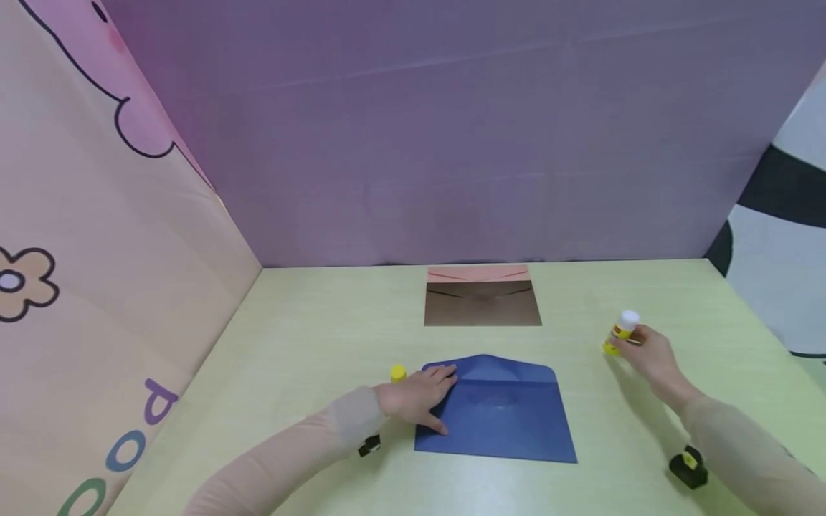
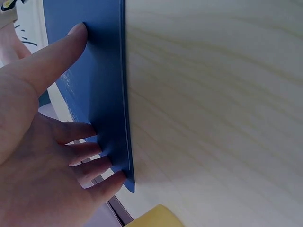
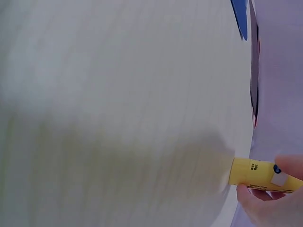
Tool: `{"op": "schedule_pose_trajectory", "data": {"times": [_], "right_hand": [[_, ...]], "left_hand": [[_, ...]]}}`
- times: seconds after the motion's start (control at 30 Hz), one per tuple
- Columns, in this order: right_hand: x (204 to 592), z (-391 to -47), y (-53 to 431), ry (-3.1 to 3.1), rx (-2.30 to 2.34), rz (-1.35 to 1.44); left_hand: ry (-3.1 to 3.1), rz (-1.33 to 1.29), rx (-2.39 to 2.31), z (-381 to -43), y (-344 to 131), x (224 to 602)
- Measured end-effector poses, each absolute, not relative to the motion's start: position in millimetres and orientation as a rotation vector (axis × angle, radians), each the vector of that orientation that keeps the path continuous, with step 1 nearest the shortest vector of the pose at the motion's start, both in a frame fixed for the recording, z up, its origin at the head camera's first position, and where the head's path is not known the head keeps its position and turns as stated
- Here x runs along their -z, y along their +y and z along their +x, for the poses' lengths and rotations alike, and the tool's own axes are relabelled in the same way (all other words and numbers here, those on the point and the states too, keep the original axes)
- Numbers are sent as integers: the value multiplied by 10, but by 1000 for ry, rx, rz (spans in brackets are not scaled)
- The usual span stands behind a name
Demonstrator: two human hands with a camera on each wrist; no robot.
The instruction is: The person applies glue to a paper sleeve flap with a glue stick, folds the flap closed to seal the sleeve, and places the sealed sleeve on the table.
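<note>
A blue envelope (image 1: 510, 423) lies on the table with its pointed flap unfolded toward the far side. My left hand (image 1: 416, 396) rests on the envelope's left edge, fingers spread and fairly straight; in the left wrist view the thumb and fingertips press on the blue paper (image 2: 106, 71). Off to the right, my right hand (image 1: 654, 358) grips a yellow glue stick (image 1: 622, 331) with a white top, held upright at the tabletop. The right wrist view shows the yellow base of the glue stick (image 3: 244, 171) beside the fingers. A yellow cap (image 1: 398, 373) stands just beyond the left wrist.
Behind the blue envelope lie a brown envelope (image 1: 482, 308) and a pink envelope (image 1: 477, 273), partly covered by the brown one. A purple backdrop (image 1: 452, 143) closes off the table's far edge. Printed panels stand at the left (image 1: 116, 251) and right.
</note>
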State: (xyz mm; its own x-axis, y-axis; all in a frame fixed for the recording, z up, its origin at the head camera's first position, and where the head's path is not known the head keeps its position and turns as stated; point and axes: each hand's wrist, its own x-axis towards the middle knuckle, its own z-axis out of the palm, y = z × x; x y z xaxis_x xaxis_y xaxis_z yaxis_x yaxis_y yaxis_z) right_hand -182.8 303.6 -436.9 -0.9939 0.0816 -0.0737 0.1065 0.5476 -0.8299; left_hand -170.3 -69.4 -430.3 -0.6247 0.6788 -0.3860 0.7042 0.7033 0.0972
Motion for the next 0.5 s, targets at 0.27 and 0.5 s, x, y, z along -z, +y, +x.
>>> {"op": "schedule_pose_trajectory", "data": {"times": [0.27,0.5], "right_hand": [[4366,-1807,3001,2845,1438,124],[4359,-1785,2964,2900,1419,56]], "left_hand": [[2517,1082,79,-1705,-703,4310],[2515,1075,73,-1705,-703,4318]]}}
